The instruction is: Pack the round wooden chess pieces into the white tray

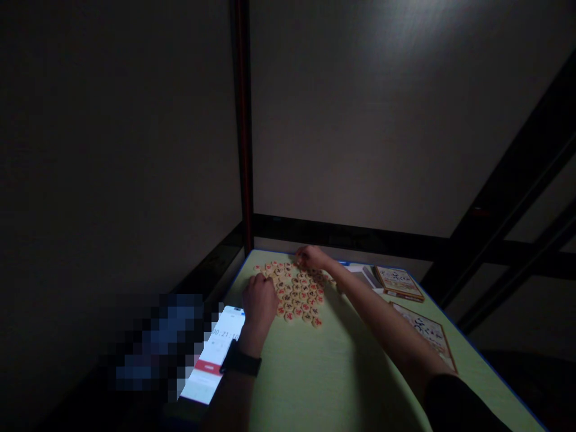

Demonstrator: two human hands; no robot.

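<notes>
Many round wooden Chinese chess pieces [296,295] with red and dark characters lie face up in a tight patch on the table. At the patch's left edge is my left hand [261,297], back upward and fingers curled down by the pieces; what the fingertips hold, if anything, is hidden. A dark watch band circles that wrist. My right hand [311,257] reaches to the far edge of the patch, its fingers bent together in a pinch at a piece, most of which they cover. More pieces lie beneath and beside the right forearm.
The green table [315,378] has a blue edge. To the right are a patterned flat box [398,282], a second patterned box or lid [425,333] and a white open tray [361,276]. A lit phone [202,384] showing a timer is at the left. Walls stand behind.
</notes>
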